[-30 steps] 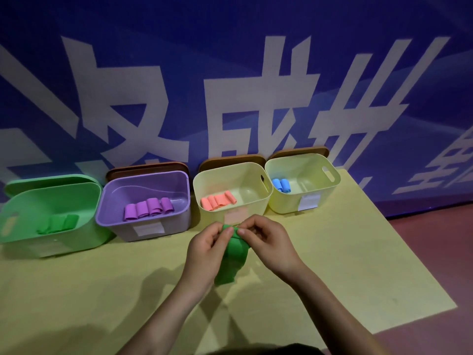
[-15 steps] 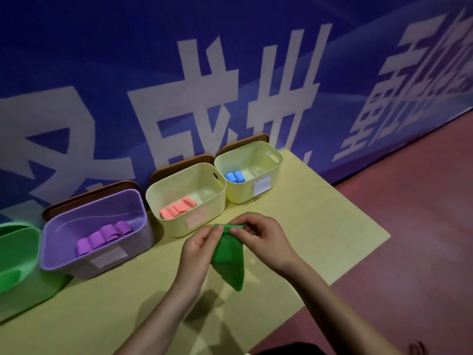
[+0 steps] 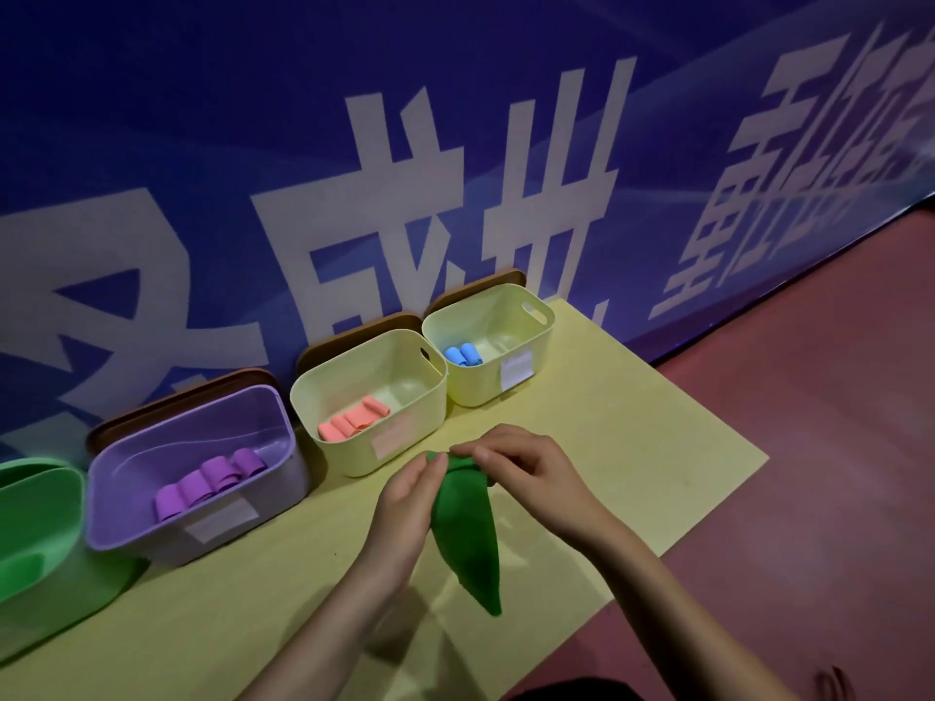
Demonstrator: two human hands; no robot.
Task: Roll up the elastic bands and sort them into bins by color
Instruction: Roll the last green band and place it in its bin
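Note:
A green elastic band point(image 3: 468, 531) hangs from my two hands above the yellow mat point(image 3: 632, 422). My left hand point(image 3: 405, 503) and my right hand point(image 3: 526, 473) both pinch its top end, which is rolled over a little. A green bin point(image 3: 35, 523) is cut off at the left edge. Beside it, a purple bin point(image 3: 126, 523) holds several purple rolls point(image 3: 210, 480). A pale yellow bin point(image 3: 410, 442) holds several pink rolls point(image 3: 354, 418). Another pale yellow bin point(image 3: 485, 387) holds two blue rolls point(image 3: 463, 355).
The four bins stand in a row against a blue banner wall point(image 3: 455, 144) with large white characters. Brown lids point(image 3: 354, 333) stand behind the bins. The mat ends at the right on a dark red floor point(image 3: 835, 447).
The camera has swung right, so the green bin has slid mostly out of view. The band hangs longer and straighter below my hands than a second ago.

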